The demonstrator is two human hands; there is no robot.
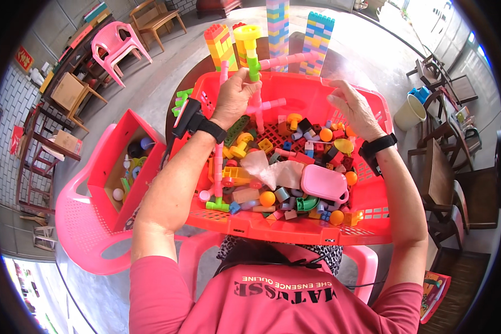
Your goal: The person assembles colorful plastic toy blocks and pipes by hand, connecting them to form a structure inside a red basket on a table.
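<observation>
My left hand is closed around a toy pipe structure of pink tubes and green joints, just below its upper green joint. A yellow round piece tops it, and a pink tube reaches out to the right. Another pink tube runs down beside my left wrist to a green joint; whether it belongs to the same structure is hidden. Over the right side of a red plastic basket, my right hand hovers with curved, parted fingers and nothing visible in them.
Mixed toy blocks, orange balls and a pink lidded case fill the basket. Behind it rise block towers on a round table. At left, a pink chair bears a red box. Wooden chairs stand at right.
</observation>
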